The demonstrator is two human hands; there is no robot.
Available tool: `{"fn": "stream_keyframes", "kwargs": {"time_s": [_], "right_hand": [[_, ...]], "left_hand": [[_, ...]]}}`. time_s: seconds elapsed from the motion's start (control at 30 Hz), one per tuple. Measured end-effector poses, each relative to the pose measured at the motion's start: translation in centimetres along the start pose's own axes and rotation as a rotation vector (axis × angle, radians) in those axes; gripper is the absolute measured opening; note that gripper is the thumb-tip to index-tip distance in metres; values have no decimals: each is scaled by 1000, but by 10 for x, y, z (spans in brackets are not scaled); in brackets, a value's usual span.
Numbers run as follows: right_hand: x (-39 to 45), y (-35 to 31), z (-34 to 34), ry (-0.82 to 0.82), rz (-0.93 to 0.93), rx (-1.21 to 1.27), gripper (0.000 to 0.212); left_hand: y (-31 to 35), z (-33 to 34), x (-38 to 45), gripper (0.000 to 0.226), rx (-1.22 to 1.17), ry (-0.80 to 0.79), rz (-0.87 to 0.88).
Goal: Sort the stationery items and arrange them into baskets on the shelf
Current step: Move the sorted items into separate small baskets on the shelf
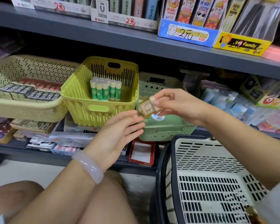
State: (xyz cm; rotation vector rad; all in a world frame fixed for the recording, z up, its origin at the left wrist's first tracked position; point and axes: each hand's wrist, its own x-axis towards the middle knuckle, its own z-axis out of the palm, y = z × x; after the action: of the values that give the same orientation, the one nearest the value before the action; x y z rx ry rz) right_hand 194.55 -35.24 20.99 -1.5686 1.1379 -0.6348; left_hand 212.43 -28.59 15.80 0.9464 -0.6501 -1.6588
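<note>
My right hand [176, 105] pinches a small tan square packet [146, 108] with a printed picture, held in front of the pale green basket [165, 130]. My left hand [120, 131] is open just below it, palm up, fingertips almost touching the packet. To the left, the yellow-green basket [81, 94] holds several green-and-white glue sticks [105, 90] standing upright. Further left, the cream perforated basket [23, 107] holds rows of black-labelled and red erasers [29, 92].
A cream shopping basket with a black rim [205, 181] stands on the floor at lower right. Boxes and packets crowd the shelf under the baskets. Display boxes line the upper shelf [136, 41]. My knees fill the bottom left.
</note>
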Motion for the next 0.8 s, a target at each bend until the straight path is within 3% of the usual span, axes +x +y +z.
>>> {"fn": "stream_keyframes", "kwargs": {"time_s": [0.13,0.2,0.4,0.63,0.8], "right_hand": [[25,15,-20,317,146,-164,10],[41,26,-23,375,246,-300,13],[76,46,-6,352,373,-424,17],[66,41,-12,352,329,-404,23],[20,25,-26,294,207,-331,13]], "left_hand": [[1,-3,1,21,81,-26,14],[1,-3,1,22,96,-32,14],[1,-6,1,22,136,-55,28],[1,-6,-2,22,196,-71,84],[-7,12,-20,21,384,-124,202]]}}
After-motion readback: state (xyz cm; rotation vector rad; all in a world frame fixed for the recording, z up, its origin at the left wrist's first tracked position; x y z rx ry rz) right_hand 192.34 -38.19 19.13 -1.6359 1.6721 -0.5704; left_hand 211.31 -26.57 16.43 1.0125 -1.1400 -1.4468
